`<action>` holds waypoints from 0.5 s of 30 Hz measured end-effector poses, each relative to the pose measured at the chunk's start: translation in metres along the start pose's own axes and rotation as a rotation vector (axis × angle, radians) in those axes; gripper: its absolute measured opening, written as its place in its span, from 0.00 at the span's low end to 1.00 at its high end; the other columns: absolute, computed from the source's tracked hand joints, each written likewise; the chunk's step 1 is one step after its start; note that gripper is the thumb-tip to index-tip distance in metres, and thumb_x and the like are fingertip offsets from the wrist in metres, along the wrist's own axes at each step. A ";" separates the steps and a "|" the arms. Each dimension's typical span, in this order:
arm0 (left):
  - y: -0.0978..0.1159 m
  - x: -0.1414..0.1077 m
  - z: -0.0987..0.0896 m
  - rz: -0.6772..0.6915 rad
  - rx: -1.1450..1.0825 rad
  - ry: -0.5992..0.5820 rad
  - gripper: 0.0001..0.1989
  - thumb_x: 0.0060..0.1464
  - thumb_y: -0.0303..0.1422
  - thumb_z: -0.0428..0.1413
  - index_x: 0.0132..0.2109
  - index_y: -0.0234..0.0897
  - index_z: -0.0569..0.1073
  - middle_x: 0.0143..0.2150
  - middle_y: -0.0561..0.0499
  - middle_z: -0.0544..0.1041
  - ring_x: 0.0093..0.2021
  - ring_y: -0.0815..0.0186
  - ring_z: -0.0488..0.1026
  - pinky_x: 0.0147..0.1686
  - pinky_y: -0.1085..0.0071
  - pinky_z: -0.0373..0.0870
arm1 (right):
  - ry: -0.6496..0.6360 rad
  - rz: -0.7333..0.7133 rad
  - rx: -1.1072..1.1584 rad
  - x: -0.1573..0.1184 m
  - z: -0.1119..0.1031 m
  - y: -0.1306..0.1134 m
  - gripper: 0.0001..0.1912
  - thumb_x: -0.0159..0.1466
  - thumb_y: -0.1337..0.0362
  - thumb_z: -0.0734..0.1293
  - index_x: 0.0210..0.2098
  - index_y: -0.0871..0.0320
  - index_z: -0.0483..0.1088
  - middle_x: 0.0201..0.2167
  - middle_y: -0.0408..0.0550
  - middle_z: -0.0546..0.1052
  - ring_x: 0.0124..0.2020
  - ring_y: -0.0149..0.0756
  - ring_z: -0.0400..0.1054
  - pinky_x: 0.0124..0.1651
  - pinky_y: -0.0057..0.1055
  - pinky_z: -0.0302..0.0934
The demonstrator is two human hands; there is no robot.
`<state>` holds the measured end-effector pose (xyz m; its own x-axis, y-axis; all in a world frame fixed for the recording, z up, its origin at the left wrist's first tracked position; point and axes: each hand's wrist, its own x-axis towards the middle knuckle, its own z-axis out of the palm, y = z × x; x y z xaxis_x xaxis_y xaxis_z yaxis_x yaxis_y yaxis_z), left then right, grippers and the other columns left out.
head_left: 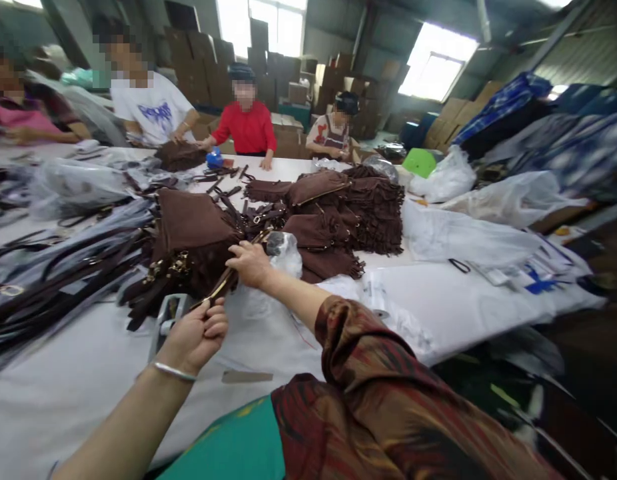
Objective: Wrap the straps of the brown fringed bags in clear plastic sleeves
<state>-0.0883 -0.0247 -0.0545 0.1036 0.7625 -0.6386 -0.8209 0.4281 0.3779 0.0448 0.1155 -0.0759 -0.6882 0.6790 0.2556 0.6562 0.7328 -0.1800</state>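
Observation:
A dark brown bag [224,283] with a gold zipper along its top edge is stretched between my two hands. My left hand [201,337], with a silver bangle at the wrist, is closed on the near end of the zipper edge. Farther along the same edge, my right hand [252,264] grips with bent fingers. Another brown bag [196,220] lies just beyond, with gold clasps [181,265] hanging near it. Clear plastic wrap [288,253] sits beside my right hand. A grey metal-looking holder [163,323] stands by my left hand, partly hidden.
Stacked brown fringed bags [373,213] lie right of centre. Long dark straps [68,280] and plastic cover the left side. A flat grey-brown strip [247,377] lies on the white table [78,413] near me. Several people, one in a red top [246,127], are across the table.

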 end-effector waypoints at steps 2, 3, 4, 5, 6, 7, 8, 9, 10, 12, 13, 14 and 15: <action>-0.006 0.015 -0.010 -0.009 -0.011 0.043 0.13 0.67 0.30 0.40 0.36 0.32 0.64 0.19 0.62 0.54 0.12 0.78 0.52 0.08 0.82 0.47 | 0.073 0.100 0.096 -0.041 0.019 -0.020 0.19 0.64 0.68 0.62 0.54 0.53 0.70 0.65 0.52 0.60 0.64 0.46 0.51 0.59 0.46 0.52; -0.009 0.021 -0.015 -0.005 -0.014 0.053 0.13 0.67 0.30 0.40 0.35 0.33 0.64 0.18 0.62 0.53 0.12 0.78 0.52 0.08 0.82 0.47 | 0.122 0.103 0.172 -0.064 0.026 -0.028 0.20 0.64 0.67 0.63 0.55 0.55 0.69 0.65 0.53 0.60 0.64 0.45 0.52 0.60 0.44 0.53; -0.013 0.027 -0.020 -0.006 -0.019 0.056 0.13 0.67 0.29 0.40 0.34 0.33 0.63 0.18 0.62 0.54 0.11 0.78 0.52 0.08 0.82 0.47 | 0.153 0.087 0.259 -0.090 0.032 -0.035 0.20 0.63 0.68 0.63 0.55 0.57 0.68 0.65 0.54 0.61 0.64 0.43 0.53 0.61 0.42 0.53; -0.017 0.031 -0.024 -0.012 -0.026 0.057 0.13 0.67 0.29 0.40 0.34 0.33 0.63 0.18 0.62 0.55 0.11 0.78 0.53 0.08 0.82 0.47 | 0.155 0.054 0.359 -0.116 0.034 -0.039 0.19 0.63 0.68 0.63 0.54 0.58 0.69 0.62 0.55 0.64 0.63 0.42 0.57 0.61 0.40 0.55; -0.020 0.034 -0.029 -0.024 -0.032 0.057 0.12 0.67 0.28 0.40 0.34 0.34 0.62 0.18 0.62 0.55 0.11 0.77 0.53 0.08 0.82 0.48 | 0.132 0.037 0.470 -0.141 0.035 -0.041 0.18 0.63 0.68 0.63 0.52 0.60 0.71 0.58 0.56 0.69 0.59 0.40 0.62 0.60 0.38 0.57; -0.024 0.036 -0.033 -0.038 -0.039 0.060 0.12 0.67 0.27 0.40 0.34 0.34 0.62 0.18 0.62 0.56 0.12 0.77 0.54 0.08 0.82 0.48 | 0.093 0.064 0.582 -0.164 0.032 -0.041 0.15 0.63 0.68 0.63 0.49 0.61 0.72 0.52 0.55 0.74 0.53 0.38 0.68 0.57 0.36 0.61; -0.027 0.037 -0.036 -0.056 -0.050 0.064 0.11 0.67 0.26 0.40 0.35 0.34 0.63 0.19 0.61 0.57 0.12 0.77 0.55 0.09 0.82 0.49 | 0.050 0.148 0.700 -0.183 0.027 -0.039 0.13 0.63 0.67 0.63 0.45 0.61 0.74 0.44 0.54 0.78 0.45 0.37 0.72 0.51 0.34 0.65; -0.029 0.038 -0.040 -0.073 -0.066 0.070 0.11 0.66 0.26 0.41 0.35 0.34 0.63 0.19 0.61 0.58 0.12 0.77 0.56 0.09 0.82 0.50 | 0.010 0.268 0.830 -0.197 0.017 -0.037 0.11 0.64 0.64 0.64 0.42 0.61 0.75 0.36 0.52 0.79 0.37 0.35 0.73 0.44 0.32 0.68; -0.030 0.038 -0.043 -0.086 -0.088 0.072 0.10 0.66 0.25 0.41 0.36 0.34 0.63 0.19 0.60 0.59 0.12 0.77 0.56 0.09 0.81 0.50 | -0.024 0.401 0.968 -0.206 0.005 -0.035 0.11 0.64 0.61 0.64 0.38 0.62 0.75 0.29 0.49 0.78 0.29 0.32 0.72 0.36 0.30 0.68; -0.029 0.041 -0.046 -0.093 -0.138 0.058 0.10 0.67 0.25 0.40 0.36 0.34 0.62 0.20 0.60 0.60 0.13 0.76 0.57 0.10 0.81 0.51 | -0.081 0.583 1.258 -0.209 -0.030 -0.032 0.16 0.63 0.54 0.66 0.33 0.62 0.74 0.22 0.45 0.74 0.21 0.29 0.68 0.26 0.26 0.65; -0.028 0.043 -0.047 -0.089 -0.161 0.045 0.11 0.67 0.26 0.40 0.36 0.35 0.62 0.20 0.60 0.60 0.13 0.76 0.57 0.10 0.81 0.51 | -0.117 0.574 1.396 -0.204 -0.052 -0.032 0.18 0.61 0.51 0.68 0.32 0.63 0.74 0.20 0.44 0.73 0.20 0.28 0.67 0.25 0.26 0.65; -0.025 0.045 -0.047 -0.079 -0.176 0.030 0.11 0.67 0.26 0.40 0.36 0.35 0.62 0.20 0.59 0.60 0.13 0.76 0.57 0.10 0.81 0.52 | -0.168 0.493 1.505 -0.196 -0.075 -0.034 0.20 0.60 0.49 0.69 0.31 0.63 0.73 0.20 0.44 0.73 0.20 0.29 0.68 0.27 0.26 0.66; -0.023 0.048 -0.046 -0.071 -0.181 0.019 0.11 0.67 0.27 0.39 0.36 0.35 0.62 0.20 0.59 0.60 0.13 0.76 0.57 0.10 0.81 0.52 | -0.230 0.356 1.581 -0.188 -0.098 -0.036 0.22 0.60 0.47 0.68 0.30 0.63 0.74 0.21 0.46 0.73 0.22 0.30 0.69 0.28 0.26 0.66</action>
<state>-0.0901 -0.0204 -0.1242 0.1555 0.7234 -0.6727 -0.8999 0.3846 0.2056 0.1811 -0.0423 -0.0240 -0.7040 0.6997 -0.1216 -0.0692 -0.2380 -0.9688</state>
